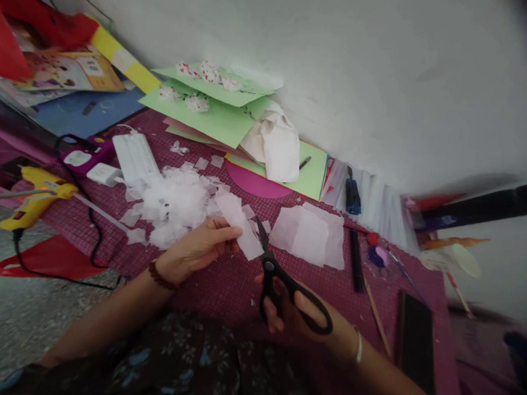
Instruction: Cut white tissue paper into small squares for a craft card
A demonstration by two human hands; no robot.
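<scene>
Pinching a white strip between thumb and fingers, the left hand holds it above the middle of the worktop, free end angled at the scissors, presumably to give the blades a clear edge. And over comes the right side of the picture: the right hand, closer to the near edge, fingers gripping the handles, blades aimed at the far edge; whether they touch the strip, hard to tell! Hands well clear of each other, both occupied. Loose sheets lie just right of the blades, likely for easy reach, while a heap of scraps spreads toward the left edge. Right at that edge, the glue gun, apparently parked aside; green cards crowd the far edge.
</scene>
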